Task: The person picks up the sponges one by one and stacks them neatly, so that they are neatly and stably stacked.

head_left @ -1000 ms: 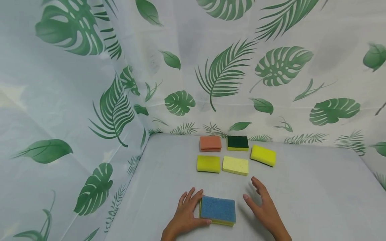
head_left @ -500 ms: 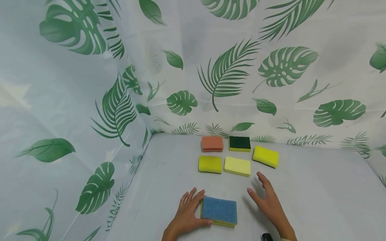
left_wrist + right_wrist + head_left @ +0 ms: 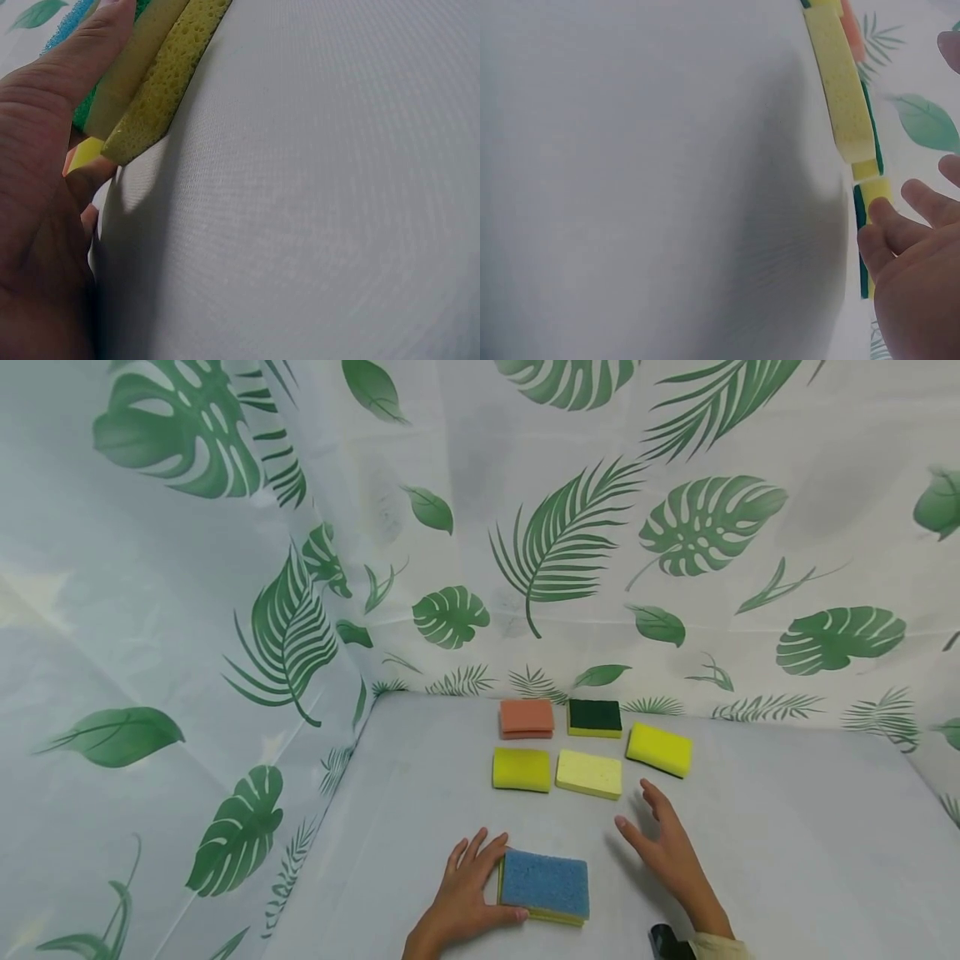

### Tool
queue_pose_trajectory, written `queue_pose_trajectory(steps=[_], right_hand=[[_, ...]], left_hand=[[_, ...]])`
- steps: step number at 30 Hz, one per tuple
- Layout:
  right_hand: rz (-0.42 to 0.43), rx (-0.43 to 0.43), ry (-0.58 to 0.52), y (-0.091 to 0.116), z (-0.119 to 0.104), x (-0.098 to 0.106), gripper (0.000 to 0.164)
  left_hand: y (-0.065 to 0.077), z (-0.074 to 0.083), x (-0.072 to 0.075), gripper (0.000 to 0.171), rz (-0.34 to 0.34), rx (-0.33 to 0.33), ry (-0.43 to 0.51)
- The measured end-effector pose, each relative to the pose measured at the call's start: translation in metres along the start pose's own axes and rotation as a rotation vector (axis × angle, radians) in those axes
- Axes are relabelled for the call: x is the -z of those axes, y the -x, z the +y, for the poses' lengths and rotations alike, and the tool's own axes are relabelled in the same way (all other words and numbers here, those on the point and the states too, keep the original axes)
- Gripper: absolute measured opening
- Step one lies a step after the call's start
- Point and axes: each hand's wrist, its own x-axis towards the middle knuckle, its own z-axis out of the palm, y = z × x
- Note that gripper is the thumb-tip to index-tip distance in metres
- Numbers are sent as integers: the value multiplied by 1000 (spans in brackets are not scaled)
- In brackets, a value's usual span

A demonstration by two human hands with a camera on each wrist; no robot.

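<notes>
A stack of sponges with a blue top lies near the front of the table. My left hand grips its left end, thumb along the front side and fingers at the back left corner. The left wrist view shows its layers from the side: a porous yellow sponge at the bottom, then a smoother yellow layer, green and blue above. To the right of the stack, my right hand hovers over the table with fingers apart and nothing in them. Its shadow falls on the cloth.
Behind the hands lie several more sponges: an orange one, a dark green-topped one, a yellow-green one, a pale yellow one and a tilted bright yellow one. A leaf-patterned curtain borders the table.
My right hand has shifted a little right and away from the stack, bringing its sleeve and a black object at the wrist into view. The left hand and the sponges stay put.
</notes>
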Motion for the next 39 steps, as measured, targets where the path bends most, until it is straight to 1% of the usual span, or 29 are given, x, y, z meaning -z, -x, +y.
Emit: queue_pose_trajectory(steps=[2, 5, 12, 16, 23, 28, 33, 36, 39], right_hand=[[2, 7, 3, -3, 1, 0, 97], [9, 24, 4, -7, 3, 0, 97], [23, 76, -15, -20, 8, 0, 101], [32, 101, -36, -26, 11, 1, 103], [25, 101, -54, -36, 14, 3, 106], [9, 120, -65, -42, 13, 5, 106], [-4, 132, -66, -48, 11, 5, 106], [-15, 126, -60, -51, 11, 4, 107], [-25, 112, -54, -55, 10, 3, 108]], left_hand=[[0, 1, 1, 90, -11, 24, -4], [0, 3, 2, 90, -27, 33, -8], [1, 3, 3, 89, -17, 12, -12], [1, 1, 0, 89, -9, 1, -14], [0, -5, -4, 90, -3, 17, 14], [-1, -1, -2, 90, -18, 24, 23], [-1, 4, 1, 90, -34, 35, -2], [-1, 5, 3, 90, -37, 47, -12], [-1, 4, 3, 91, -33, 43, -14]])
